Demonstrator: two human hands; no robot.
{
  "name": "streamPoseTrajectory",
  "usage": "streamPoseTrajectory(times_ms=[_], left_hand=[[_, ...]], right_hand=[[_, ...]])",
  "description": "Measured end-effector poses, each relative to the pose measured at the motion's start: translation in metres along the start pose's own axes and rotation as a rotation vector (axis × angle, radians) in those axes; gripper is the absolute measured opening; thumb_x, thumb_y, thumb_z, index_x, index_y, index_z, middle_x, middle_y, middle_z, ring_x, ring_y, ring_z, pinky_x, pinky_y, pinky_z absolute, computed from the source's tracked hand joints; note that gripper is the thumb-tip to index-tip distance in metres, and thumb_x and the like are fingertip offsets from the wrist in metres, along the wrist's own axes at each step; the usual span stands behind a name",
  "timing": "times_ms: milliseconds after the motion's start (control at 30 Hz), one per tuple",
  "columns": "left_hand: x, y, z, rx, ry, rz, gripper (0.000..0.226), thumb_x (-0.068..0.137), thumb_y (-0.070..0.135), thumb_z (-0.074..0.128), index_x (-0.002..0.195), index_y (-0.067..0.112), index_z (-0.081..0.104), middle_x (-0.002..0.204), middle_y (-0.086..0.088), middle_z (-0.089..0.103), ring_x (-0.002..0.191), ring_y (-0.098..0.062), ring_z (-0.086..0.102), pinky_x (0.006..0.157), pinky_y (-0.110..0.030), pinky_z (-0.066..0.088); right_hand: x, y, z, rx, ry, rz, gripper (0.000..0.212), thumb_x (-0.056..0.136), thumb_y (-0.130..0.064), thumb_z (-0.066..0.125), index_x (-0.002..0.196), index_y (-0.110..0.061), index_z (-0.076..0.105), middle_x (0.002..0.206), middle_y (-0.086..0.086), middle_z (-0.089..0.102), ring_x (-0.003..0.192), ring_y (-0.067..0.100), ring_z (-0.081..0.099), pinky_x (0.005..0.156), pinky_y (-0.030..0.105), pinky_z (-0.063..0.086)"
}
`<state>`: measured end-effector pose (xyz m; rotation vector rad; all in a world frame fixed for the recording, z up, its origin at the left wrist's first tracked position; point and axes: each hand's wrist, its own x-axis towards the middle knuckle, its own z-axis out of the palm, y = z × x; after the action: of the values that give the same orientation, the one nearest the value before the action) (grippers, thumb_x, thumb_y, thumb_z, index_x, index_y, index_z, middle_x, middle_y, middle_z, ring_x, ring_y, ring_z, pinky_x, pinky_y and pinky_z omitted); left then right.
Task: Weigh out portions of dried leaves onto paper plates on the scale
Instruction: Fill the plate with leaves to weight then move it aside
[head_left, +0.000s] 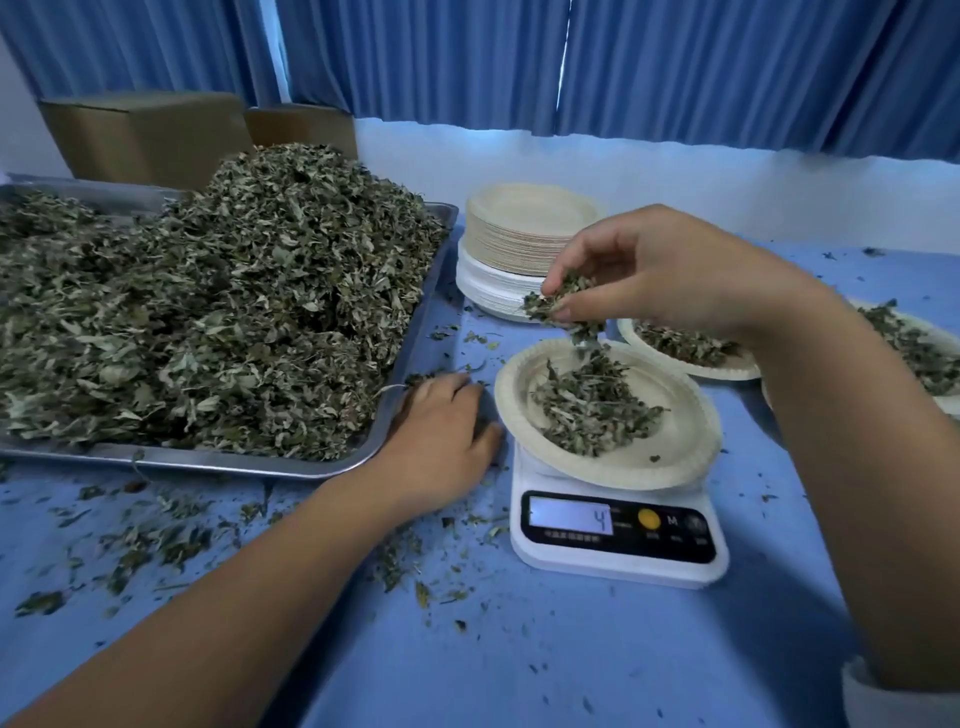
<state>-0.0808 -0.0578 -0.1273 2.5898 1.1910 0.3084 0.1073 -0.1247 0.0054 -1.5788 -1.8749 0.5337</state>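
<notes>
A white digital scale (618, 540) stands on the blue table and its display shows 4. On it lies a paper plate (680, 447) with a small heap of dried leaves (592, 410). Just above that plate my right hand (660, 270) pinches a clump of dried leaves (561, 301), and bits of it fall toward the plate. My left hand (441, 436) rests flat on the table between the scale and a metal tray (421, 322). The tray carries a big pile of dried leaves (218, 312).
A stack of unused paper plates (524, 234) stands behind the scale. Two filled plates (691, 353) (914, 343) lie to the right, partly behind my right arm. Loose leaf crumbs (156, 535) litter the blue tablecloth. Cardboard boxes (145, 135) and blue curtains stand at the back.
</notes>
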Motion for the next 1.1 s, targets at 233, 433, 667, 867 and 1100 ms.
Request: streamPoseTrajectory(times_ms=[233, 433, 667, 867, 1100], left_hand=[[0.0, -0.001, -0.002, -0.015, -0.019, 0.007, 0.058, 0.097, 0.045, 0.038, 0.149, 0.021, 0.026, 0.156, 0.002, 0.021, 0.143, -0.018, 0.015, 0.117, -0.036, 0.016], [-0.003, 0.003, -0.005, -0.049, -0.019, 0.013, 0.056, 0.097, 0.041, 0.042, 0.148, 0.024, 0.027, 0.155, 0.002, 0.023, 0.143, -0.018, 0.017, 0.117, -0.038, 0.018], [-0.005, 0.003, -0.006, -0.05, -0.016, 0.018, 0.056, 0.097, 0.039, 0.042, 0.149, 0.022, 0.027, 0.154, 0.002, 0.027, 0.142, -0.017, 0.019, 0.116, -0.041, 0.02], [-0.004, 0.002, -0.006, -0.055, -0.017, 0.024, 0.056, 0.097, 0.04, 0.041, 0.148, 0.023, 0.027, 0.153, 0.003, 0.027, 0.142, -0.017, 0.02, 0.115, -0.042, 0.022], [-0.003, 0.001, -0.006, -0.053, -0.025, 0.036, 0.055, 0.097, 0.041, 0.04, 0.148, 0.024, 0.027, 0.153, 0.004, 0.028, 0.142, -0.017, 0.021, 0.115, -0.042, 0.023]], right_hand=[[-0.012, 0.014, -0.023, -0.27, -0.093, 0.136, 0.011, 0.077, -0.028, 0.08, 0.085, -0.03, 0.072, 0.078, -0.006, 0.071, 0.065, 0.007, 0.062, 0.069, 0.026, 0.047], [-0.018, 0.012, -0.027, -0.32, -0.276, 0.315, 0.013, 0.079, -0.038, 0.076, 0.091, -0.037, 0.071, 0.085, -0.016, 0.071, 0.077, 0.007, 0.071, 0.078, 0.026, 0.056], [-0.019, 0.009, -0.03, -0.429, -0.142, 0.25, 0.008, 0.085, -0.025, 0.068, 0.084, -0.033, 0.069, 0.077, -0.011, 0.072, 0.064, 0.004, 0.062, 0.061, 0.023, 0.048], [-0.011, 0.017, -0.008, -0.411, -0.382, 0.374, 0.008, 0.088, -0.016, 0.064, 0.088, -0.021, 0.07, 0.086, -0.005, 0.071, 0.049, -0.004, 0.062, 0.049, 0.015, 0.051], [-0.008, 0.019, -0.009, -0.379, -0.338, 0.336, 0.008, 0.087, -0.014, 0.064, 0.091, -0.018, 0.069, 0.084, -0.004, 0.073, 0.059, -0.005, 0.066, 0.052, 0.014, 0.051]])
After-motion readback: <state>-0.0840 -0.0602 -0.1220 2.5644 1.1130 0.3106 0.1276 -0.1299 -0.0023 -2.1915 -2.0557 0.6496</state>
